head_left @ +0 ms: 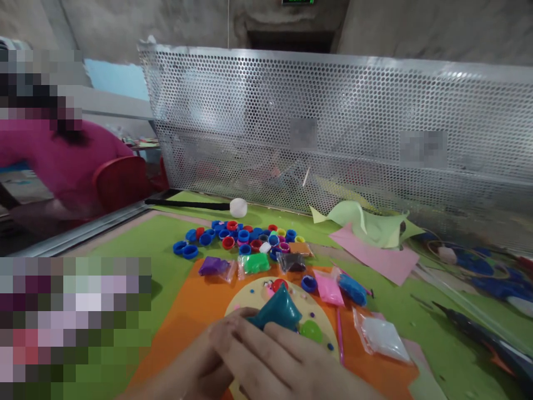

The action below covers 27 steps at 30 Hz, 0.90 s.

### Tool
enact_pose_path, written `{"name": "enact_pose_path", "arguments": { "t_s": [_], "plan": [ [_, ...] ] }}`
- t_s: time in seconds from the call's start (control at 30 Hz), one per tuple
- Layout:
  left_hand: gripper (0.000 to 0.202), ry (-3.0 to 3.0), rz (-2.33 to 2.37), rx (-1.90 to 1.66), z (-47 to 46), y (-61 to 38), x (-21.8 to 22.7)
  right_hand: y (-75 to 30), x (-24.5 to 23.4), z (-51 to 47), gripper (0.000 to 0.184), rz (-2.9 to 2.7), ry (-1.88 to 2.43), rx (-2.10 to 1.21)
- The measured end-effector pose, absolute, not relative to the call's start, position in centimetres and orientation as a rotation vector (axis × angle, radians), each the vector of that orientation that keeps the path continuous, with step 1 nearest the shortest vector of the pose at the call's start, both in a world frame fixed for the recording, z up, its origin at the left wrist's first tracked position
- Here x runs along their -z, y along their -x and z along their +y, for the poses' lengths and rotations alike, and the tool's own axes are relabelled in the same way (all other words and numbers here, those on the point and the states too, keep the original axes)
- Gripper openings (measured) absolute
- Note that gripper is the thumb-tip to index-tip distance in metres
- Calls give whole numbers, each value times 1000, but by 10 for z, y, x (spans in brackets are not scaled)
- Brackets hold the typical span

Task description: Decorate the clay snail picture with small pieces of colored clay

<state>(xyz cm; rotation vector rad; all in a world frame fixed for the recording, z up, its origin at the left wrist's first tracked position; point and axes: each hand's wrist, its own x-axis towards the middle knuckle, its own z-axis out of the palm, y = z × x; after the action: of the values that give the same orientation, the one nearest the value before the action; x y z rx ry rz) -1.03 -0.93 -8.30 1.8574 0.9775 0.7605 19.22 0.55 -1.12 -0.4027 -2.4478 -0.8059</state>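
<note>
My left hand (200, 364) and my right hand (287, 361) meet at the bottom centre, fingers closed together on a small teal bag of clay (277, 312). They hover over a pale yellow round board (245, 297) that lies on an orange sheet (195, 303). On the board sit a green clay ball (311, 330), a red piece (280, 285) and tiny coloured dots. Small bags of purple (213, 266), green (255, 263), dark (292, 261), pink (327, 286), blue (352, 289) and white (381, 336) clay lie around the board.
Several blue, red and other coloured bottle caps (241, 236) are heaped beyond the bags on the green table (166, 261). Pink paper (375, 253) and light green paper (366, 222) lie at the right. A perforated metal screen (333, 122) stands behind. A person in pink (62, 161) sits at the left.
</note>
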Motion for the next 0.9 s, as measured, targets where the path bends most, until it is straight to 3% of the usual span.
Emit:
{"name": "enact_pose_path", "arguments": {
  "t_s": [0.1,0.27,0.37,0.57,0.73,0.9],
  "plan": [
    [37,-1729,942,-773,-7,4,60,-194,8,11,35,-2355,518,717],
    [24,-1971,1043,-788,0,-14,27,-197,6,16,37,-2452,612,716],
    [24,-2029,1024,-801,4,-17,21,-196,8,15,34,-2416,645,837],
    [20,-1964,990,-747,7,-16,13,-197,7,12,39,-2423,687,738],
    [25,-1795,1002,-1010,11,-8,8,-221,-26,17,48,-2434,834,545],
    [26,-1810,1218,-1127,17,-2,9,-234,-43,18,19,-2357,963,190]
  ]
}}
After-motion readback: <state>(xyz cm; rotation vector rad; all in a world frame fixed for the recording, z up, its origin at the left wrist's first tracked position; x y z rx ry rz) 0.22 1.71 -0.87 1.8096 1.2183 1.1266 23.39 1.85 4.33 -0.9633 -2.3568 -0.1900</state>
